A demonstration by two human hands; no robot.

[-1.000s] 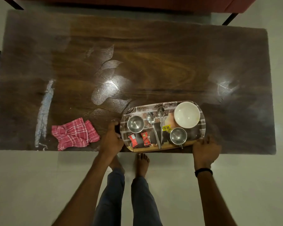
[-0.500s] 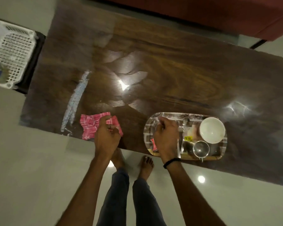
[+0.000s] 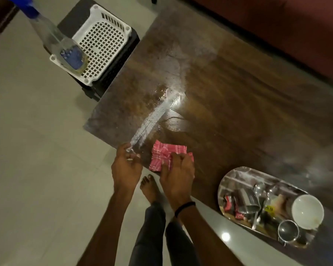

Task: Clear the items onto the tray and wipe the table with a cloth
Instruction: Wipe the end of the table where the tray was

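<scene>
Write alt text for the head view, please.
Both hands meet at a pink checked cloth on the dark wooden table: right hand on it, left hand beside. A loaded oval metal tray sits to the right.

A crumpled red-and-white checked cloth [image 3: 168,158] lies at the near edge of the dark glossy wooden table [image 3: 229,104]. The right hand [image 3: 178,172] rests on the cloth, fingers bent over it; the left hand [image 3: 126,167] is just to its left, fingers curled at the table edge. An oval patterned tray [image 3: 236,176] sits to the right, carrying a white bowl [image 3: 307,211], steel cups and spoons. A white perforated plastic basket [image 3: 102,42] stands far left.
</scene>
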